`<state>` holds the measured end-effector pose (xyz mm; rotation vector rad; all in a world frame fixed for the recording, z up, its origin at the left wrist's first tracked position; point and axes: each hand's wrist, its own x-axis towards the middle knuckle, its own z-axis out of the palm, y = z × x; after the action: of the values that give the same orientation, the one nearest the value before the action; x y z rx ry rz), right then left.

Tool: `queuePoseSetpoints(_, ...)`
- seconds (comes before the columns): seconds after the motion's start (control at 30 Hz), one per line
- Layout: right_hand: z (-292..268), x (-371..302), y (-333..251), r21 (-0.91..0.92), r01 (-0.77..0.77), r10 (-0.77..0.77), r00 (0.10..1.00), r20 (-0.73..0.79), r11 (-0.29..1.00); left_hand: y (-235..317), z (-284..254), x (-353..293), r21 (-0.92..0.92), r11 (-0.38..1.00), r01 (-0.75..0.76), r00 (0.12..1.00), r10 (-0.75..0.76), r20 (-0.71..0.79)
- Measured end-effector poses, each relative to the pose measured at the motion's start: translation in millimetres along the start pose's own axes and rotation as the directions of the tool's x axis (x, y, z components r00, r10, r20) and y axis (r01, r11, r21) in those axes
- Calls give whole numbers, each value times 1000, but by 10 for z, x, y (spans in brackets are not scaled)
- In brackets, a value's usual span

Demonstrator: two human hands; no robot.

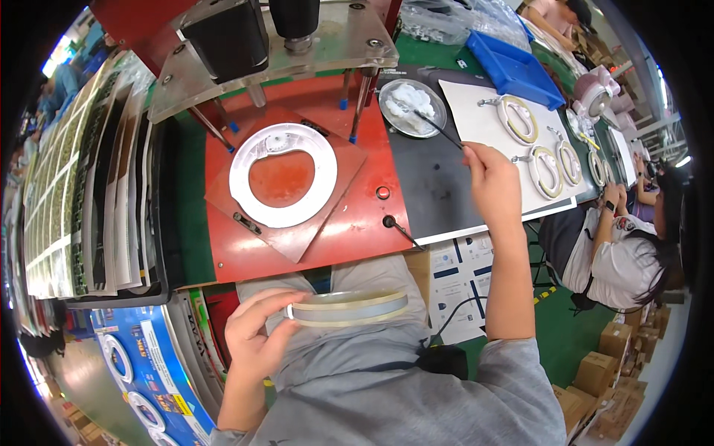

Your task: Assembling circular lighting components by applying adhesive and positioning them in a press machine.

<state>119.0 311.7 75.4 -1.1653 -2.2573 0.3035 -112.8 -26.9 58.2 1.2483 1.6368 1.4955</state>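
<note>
My left hand pinches a round ring-shaped part at its left edge, over my lap. The part is seen nearly edge-on, with cream rims and a grey band between. My right hand is closed on a thin black stick, whose far end reaches into white paste in a round metal dish. What tip the stick has is hard to make out. A white plastic ring lies on a tilted square plate on the red press base.
A press with a clear top plate on metal posts stands over the base. Several cream rings lie on a white sheet at right, near a blue tray. Sheets stand stacked at left. Another person sits at right.
</note>
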Motion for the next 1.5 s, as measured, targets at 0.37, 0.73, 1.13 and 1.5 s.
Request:
queuePoseSetpoints(0.37,-589,-389,-297,647,-413,242,909,340,641,434,-281,396,309,893,-328,935,353,-27)
queuePoseSetpoints(0.73,-746,-624,-673,787,-149,-189,928,320,599,606,-288,692,284,805,-522,835,550,-23)
queuePoseSetpoints(1.13,-671,-345,-1178,647,203,-497,810,311,735,517,-312,473,112,880,-462,878,472,-85)
queuePoseSetpoints(1.5,-1505,-107,-1583,140,690,-606,497,621,710,662,-414,384,411,740,-532,831,550,87)
